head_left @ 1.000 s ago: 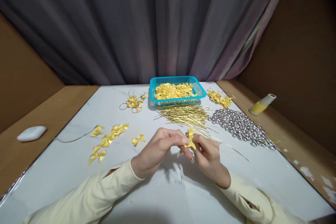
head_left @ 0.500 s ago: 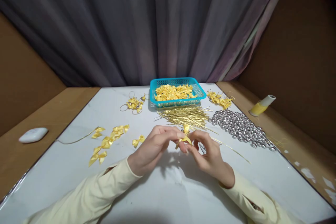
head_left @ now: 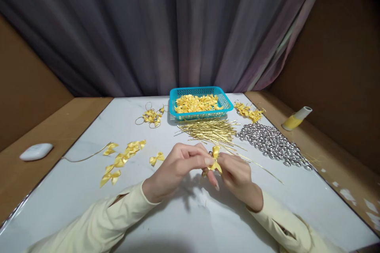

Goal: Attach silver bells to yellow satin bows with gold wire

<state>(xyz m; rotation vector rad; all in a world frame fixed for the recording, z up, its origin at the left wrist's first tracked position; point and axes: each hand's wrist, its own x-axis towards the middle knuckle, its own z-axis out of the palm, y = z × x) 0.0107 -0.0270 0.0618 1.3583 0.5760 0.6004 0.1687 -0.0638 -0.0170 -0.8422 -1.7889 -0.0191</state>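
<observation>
L hand [head_left: 176, 168] pinches yel. bow [head_left: 216, 153]; R hand [head_left: 239, 176] beside, fingertips mostly hidden, can't tell grip.

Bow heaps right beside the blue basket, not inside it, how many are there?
2: the left heap sits left of the blue basket, and the right heap lies right of it, beyond the silver beads. Pieces overlap within each, so some may be hidden.

Both pale-sleeved forearms [head_left: 114, 215] angle inward from the near edge of the desk [head_left: 74, 184]; the left hand [head_left: 178, 168] pinches between thumb and fingers, the right hand [head_left: 240, 176] curls just beside it, fingertips hidden.
</observation>
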